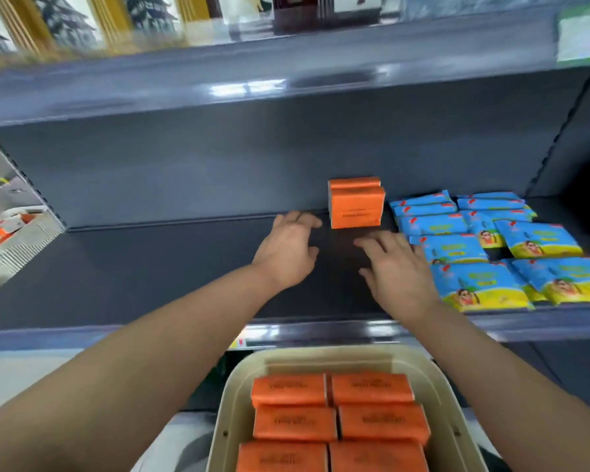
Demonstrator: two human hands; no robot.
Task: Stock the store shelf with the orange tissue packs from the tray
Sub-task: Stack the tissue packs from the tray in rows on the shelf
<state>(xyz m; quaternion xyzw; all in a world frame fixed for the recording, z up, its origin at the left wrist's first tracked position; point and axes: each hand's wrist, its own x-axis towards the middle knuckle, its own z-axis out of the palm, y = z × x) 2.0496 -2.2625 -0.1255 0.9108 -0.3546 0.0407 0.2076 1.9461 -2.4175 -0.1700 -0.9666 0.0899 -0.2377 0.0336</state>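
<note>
Two orange tissue packs (356, 204) stand upright one behind the other at the back of the dark shelf (150, 267). My left hand (288, 250) hovers just left of and in front of them, fingers apart, holding nothing. My right hand (397, 267) is a little nearer, in front and slightly right of the packs, also spread and empty. Neither hand touches the packs. Below the shelf edge, a beige tray (234, 396) holds several orange tissue packs (338, 420) lying flat in two columns.
Blue and yellow wipe packets (484, 247) lie in rows on the right part of the same shelf, close to my right hand. A white basket (17, 240) with orange-white items sits at the far left. Another shelf (286, 83) hangs overhead.
</note>
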